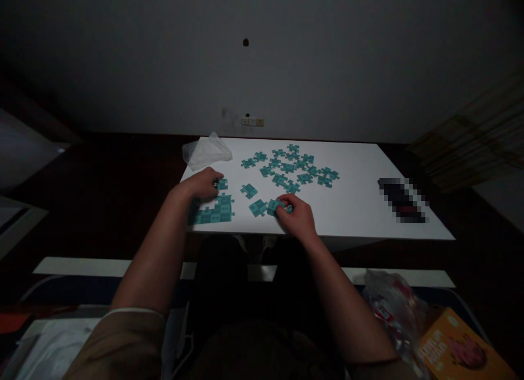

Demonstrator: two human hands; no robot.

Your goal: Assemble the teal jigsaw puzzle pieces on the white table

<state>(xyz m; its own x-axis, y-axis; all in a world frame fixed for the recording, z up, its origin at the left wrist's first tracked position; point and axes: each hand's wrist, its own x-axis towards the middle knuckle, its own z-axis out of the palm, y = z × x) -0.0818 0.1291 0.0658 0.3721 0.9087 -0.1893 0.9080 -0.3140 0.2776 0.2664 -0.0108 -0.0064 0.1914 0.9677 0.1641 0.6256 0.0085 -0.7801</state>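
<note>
My left hand (pixel 203 184) is closed at the table's left side, its fingertips gripping a teal puzzle piece (pixel 222 184). Just below it lies a joined block of teal puzzle pieces (pixel 223 208), partly covered by that hand. With fingers pinched, my right hand (pixel 298 216) grips another puzzle piece (pixel 274 207) near the front edge. Left of this piece, almost touching it, is a loose puzzle piece (pixel 258 208). One more piece (pixel 249 191) lies between the two hands. Farther back, several loose pieces (pixel 288 167) are spread in a cluster.
The white table (pixel 352 205) stands near a grey wall. A clear plastic bag (pixel 209 152) lies at its back left corner, and a blurred dark object (pixel 403 201) at its right. Beside me at lower right are an orange box (pixel 462 344) and a crumpled plastic bag (pixel 393 309).
</note>
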